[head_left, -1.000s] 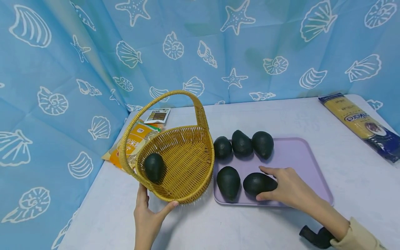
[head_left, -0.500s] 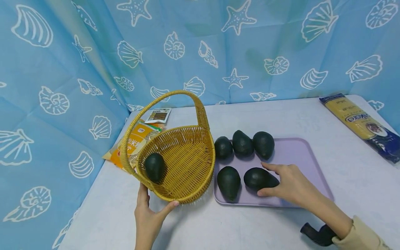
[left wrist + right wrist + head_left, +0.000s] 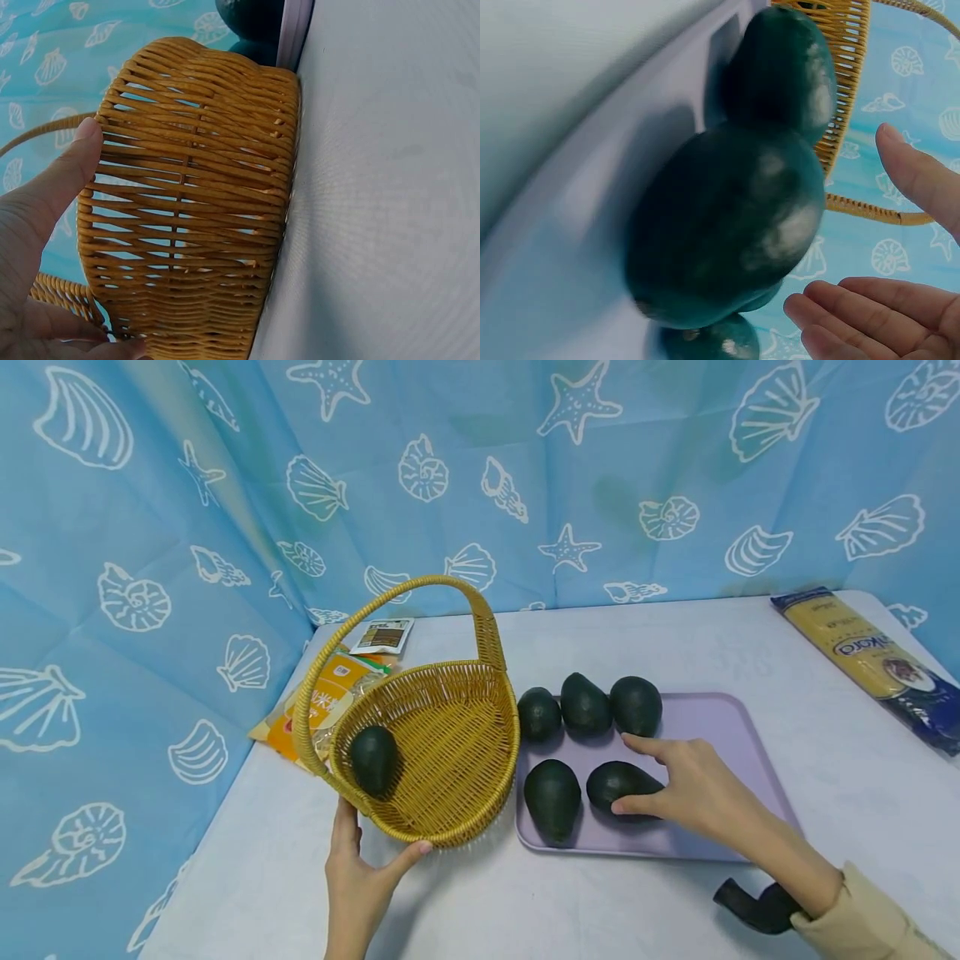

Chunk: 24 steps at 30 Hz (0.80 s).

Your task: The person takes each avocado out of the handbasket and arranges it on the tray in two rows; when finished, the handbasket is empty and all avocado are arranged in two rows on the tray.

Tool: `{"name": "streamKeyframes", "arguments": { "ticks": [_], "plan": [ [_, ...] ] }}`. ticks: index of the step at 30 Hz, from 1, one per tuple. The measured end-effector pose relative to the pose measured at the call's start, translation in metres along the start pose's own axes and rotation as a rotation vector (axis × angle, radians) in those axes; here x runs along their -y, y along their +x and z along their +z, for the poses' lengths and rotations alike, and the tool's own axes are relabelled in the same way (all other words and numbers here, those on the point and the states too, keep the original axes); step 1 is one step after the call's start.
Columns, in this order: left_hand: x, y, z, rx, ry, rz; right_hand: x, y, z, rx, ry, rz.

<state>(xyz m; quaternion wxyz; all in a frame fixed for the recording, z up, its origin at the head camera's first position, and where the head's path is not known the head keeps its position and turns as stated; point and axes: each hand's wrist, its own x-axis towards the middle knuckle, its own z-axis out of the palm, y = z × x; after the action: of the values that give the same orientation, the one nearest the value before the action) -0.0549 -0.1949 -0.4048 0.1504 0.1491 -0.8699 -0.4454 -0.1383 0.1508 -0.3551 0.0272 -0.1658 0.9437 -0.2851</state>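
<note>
A yellow-brown wicker basket (image 3: 457,760) with a tall arched handle stands left of centre, one dark green avocado (image 3: 373,761) inside it at the left. My left hand (image 3: 358,877) grips its near rim, thumb on the edge. To the right, a lilac tray (image 3: 708,727) bears several avocados. Three sit in the back row; a front-left avocado (image 3: 552,800) lies beside a sideways front avocado (image 3: 618,787). Over that sideways one hovers my right hand (image 3: 690,785), thumb and fingers apart. In the right wrist view, a gap shows between the right hand's fingers (image 3: 862,311) and the avocado (image 3: 727,225).
Behind the basket lie an orange food bag (image 3: 322,702) and a small white packet (image 3: 382,636). A yellow and blue pasta packet (image 3: 862,652) is at the far right. A black curved object (image 3: 753,907) lies by the right forearm. A shell-patterned blue curtain (image 3: 465,485) hangs behind.
The sideways avocado has shifted slightly away from the near tray edge. My right hand has also moved a little farther back, over it. The left hand and basket stay put.
</note>
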Motion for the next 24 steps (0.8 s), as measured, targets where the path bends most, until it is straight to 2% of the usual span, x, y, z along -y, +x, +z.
{"name": "streamKeyframes", "arguments": {
  "ticks": [16,24],
  "plan": [
    [0.001,0.000,0.001,0.001,0.011,0.003,0.041,0.029,-0.013,-0.022,-0.017,-0.124],
    [0.001,0.000,0.001,0.002,0.007,-0.004,0.059,0.046,-0.011,0.025,-0.010,-0.123]
  ]
}}
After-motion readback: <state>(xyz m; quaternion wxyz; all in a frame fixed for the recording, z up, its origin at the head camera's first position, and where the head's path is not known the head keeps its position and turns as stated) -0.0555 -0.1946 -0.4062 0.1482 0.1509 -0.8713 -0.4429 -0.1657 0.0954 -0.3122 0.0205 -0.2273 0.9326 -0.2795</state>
